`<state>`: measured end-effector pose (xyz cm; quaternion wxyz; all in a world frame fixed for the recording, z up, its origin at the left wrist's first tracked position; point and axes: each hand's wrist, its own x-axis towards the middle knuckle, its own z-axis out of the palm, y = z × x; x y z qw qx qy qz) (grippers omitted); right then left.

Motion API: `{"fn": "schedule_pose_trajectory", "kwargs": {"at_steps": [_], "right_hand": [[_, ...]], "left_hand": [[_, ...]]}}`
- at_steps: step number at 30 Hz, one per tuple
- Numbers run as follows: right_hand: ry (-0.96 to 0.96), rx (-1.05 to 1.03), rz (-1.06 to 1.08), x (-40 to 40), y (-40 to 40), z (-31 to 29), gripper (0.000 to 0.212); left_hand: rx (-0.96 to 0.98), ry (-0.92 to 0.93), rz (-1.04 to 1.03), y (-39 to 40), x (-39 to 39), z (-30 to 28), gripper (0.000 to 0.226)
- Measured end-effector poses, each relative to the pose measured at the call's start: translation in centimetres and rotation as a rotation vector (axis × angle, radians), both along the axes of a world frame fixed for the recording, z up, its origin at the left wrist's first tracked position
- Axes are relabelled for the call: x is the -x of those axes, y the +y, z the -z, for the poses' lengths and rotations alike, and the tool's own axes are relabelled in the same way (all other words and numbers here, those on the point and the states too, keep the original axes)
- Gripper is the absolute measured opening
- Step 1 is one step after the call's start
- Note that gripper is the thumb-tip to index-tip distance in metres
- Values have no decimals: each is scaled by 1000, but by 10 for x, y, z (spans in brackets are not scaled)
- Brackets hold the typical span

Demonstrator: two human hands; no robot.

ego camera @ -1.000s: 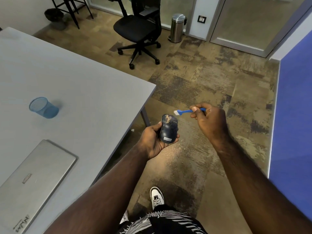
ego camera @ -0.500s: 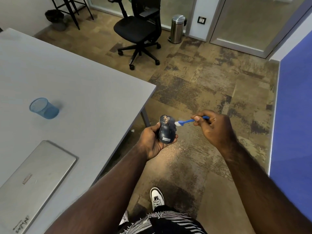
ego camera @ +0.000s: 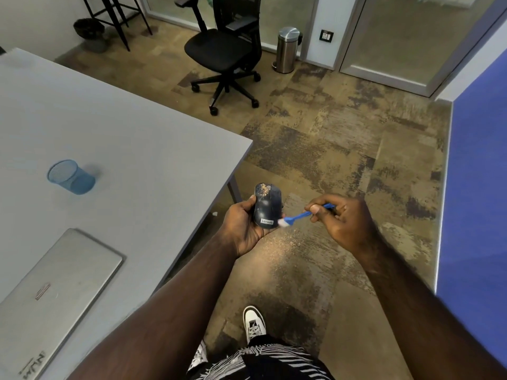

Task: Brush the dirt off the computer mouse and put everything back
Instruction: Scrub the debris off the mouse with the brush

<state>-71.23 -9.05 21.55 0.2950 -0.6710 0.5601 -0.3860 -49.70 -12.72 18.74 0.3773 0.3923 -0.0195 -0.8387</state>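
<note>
My left hand (ego camera: 244, 229) grips a dark blue computer mouse (ego camera: 267, 205) over the floor, just off the table's corner. Sandy dirt clings to the mouse's far end. My right hand (ego camera: 341, 222) pinches a small blue brush (ego camera: 300, 216) by its handle. The brush's white bristles touch the near right edge of the mouse, beside its label. Fallen grains speckle the carpet below the hands.
A grey table (ego camera: 123, 149) fills the left, bearing a blue mesh cup (ego camera: 70, 176) and a shut silver laptop (ego camera: 52, 292). A black office chair (ego camera: 225, 53) and a steel bin (ego camera: 286, 49) stand farther off. A blue partition (ego camera: 477, 174) lines the right.
The brush swept from away on the right to the mouse's far end, then down along it to the near right edge. Less dirt shows on the mouse; more grains lie on the carpet.
</note>
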Motion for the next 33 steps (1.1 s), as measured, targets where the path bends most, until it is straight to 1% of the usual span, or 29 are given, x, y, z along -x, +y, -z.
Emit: {"fn": "schedule_pose_trajectory", "kwargs": {"at_steps": [2, 4, 5, 7, 9, 11, 13, 15, 16, 18, 20, 22, 24, 25, 27, 29, 33], "right_hand": [[-51, 25, 34, -1, 0, 1, 11], [-4, 52, 96, -4, -1, 2, 14], [25, 65, 158, -3, -3, 2, 14], [-10, 80, 242, -2, -4, 0, 12], [-72, 60, 167, -7, -3, -1, 15], [-38, 28, 86, -18, 0, 0, 19], [9, 41, 169, -23, -2, 0, 14], [-1, 76, 281, -23, -7, -3, 12], [-24, 86, 282, -23, -7, -4, 13], [-64, 58, 205, -28, -4, -7, 19], [8, 38, 137, -35, -1, -6, 24], [72, 41, 221, -34, -6, -6, 16], [58, 50, 328, -29, -13, -7, 12], [37, 53, 328, -27, -14, -8, 12], [19, 35, 242, -30, -12, -9, 11], [55, 3, 201, -34, -11, -7, 10], [18, -9, 376, -27, -22, -7, 12]], "left_hand": [[15, -19, 9, 1, 1, 1, 48], [27, -30, 28, 2, 2, 1, 48], [28, -31, 44, 3, 2, 1, 48], [32, -33, 66, 5, 3, 1, 47], [49, -48, 66, 6, 6, 1, 44], [72, -75, 80, 6, 9, 1, 44], [80, -90, 85, 6, 10, 1, 46], [79, -97, 78, 5, 9, 2, 46], [80, -104, 78, 5, 8, 2, 46], [90, -116, 89, 6, 8, 1, 48], [106, -122, 104, 7, 9, 1, 49], [109, -112, 95, 8, 10, 1, 47], [106, -93, 85, 9, 9, 1, 45], [110, -89, 86, 9, 9, 2, 45], [125, -101, 101, 9, 8, 2, 44], [130, -109, 115, 8, 8, 2, 43], [96, -69, 105, 9, 6, 1, 39]]}}
